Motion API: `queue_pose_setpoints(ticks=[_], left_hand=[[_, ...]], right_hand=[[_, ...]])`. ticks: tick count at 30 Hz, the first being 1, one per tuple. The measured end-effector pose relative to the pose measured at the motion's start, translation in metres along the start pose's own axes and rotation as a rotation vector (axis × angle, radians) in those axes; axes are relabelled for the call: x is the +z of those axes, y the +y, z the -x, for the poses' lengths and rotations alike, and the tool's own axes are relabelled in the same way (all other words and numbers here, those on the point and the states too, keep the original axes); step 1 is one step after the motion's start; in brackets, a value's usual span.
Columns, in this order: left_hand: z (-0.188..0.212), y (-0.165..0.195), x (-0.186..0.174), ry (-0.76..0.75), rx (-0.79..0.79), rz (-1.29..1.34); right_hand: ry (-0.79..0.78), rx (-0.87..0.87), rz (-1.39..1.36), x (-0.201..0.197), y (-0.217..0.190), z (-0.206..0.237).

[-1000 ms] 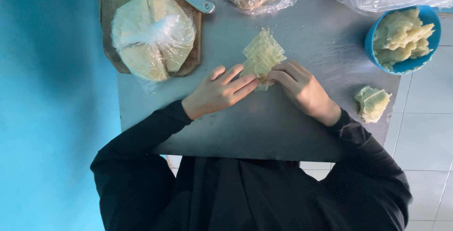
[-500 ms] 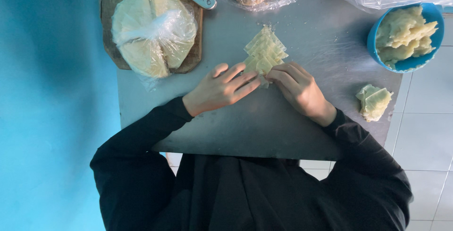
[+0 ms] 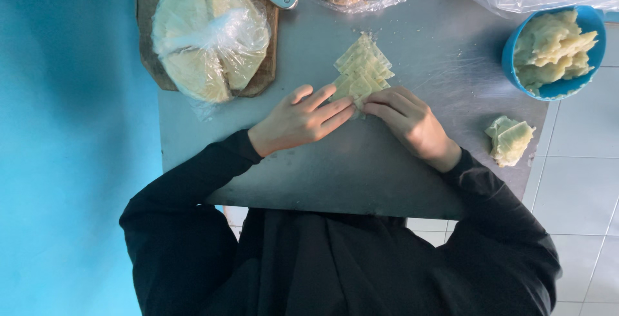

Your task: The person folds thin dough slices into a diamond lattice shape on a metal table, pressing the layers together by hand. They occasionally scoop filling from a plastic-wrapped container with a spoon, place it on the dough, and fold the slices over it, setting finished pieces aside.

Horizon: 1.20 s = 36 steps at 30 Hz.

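Resting at frame centre on the metal table (image 3: 309,180), the stack of pastry sheets (image 3: 362,71) is pinched at its lower edge by left hand (image 3: 302,120) & right hand (image 3: 406,122), fingers extended, touching. Blue bowl (image 3: 583,22) sits upper right.

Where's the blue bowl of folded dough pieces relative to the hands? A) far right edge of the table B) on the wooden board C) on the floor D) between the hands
A: the blue bowl sits at the table's far right edge, beyond the right hand.
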State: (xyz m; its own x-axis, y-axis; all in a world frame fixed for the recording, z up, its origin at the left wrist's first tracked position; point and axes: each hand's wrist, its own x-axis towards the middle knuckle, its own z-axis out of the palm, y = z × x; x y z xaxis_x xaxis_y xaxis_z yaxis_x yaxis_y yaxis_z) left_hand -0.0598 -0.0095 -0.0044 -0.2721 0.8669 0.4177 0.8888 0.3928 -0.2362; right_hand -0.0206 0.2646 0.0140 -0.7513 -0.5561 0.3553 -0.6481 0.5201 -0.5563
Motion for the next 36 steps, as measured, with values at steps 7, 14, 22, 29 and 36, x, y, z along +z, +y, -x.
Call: queue_pose_setpoints(ticks=[7, 14, 22, 29, 36], left_hand=[[0.001, 0.001, 0.002, -0.013, 0.007, 0.014], [0.000, 0.000, 0.001, 0.012, -0.003, 0.007], [0.000, 0.002, 0.004, -0.007, -0.013, -0.013], [0.002, 0.004, 0.009, 0.007, -0.036, 0.033], [-0.001, 0.006, 0.009, 0.026, -0.062, 0.088]], right_hand=[[-0.046, -0.012, 0.048, -0.005, -0.002, 0.007], [-0.072, -0.019, 0.038, -0.006, -0.004, 0.006], [-0.077, 0.012, 0.026, -0.007, -0.001, 0.007], [-0.144, -0.020, 0.039, -0.007, 0.000, 0.008], [-0.095, -0.013, 0.139, -0.003, -0.004, 0.007]])
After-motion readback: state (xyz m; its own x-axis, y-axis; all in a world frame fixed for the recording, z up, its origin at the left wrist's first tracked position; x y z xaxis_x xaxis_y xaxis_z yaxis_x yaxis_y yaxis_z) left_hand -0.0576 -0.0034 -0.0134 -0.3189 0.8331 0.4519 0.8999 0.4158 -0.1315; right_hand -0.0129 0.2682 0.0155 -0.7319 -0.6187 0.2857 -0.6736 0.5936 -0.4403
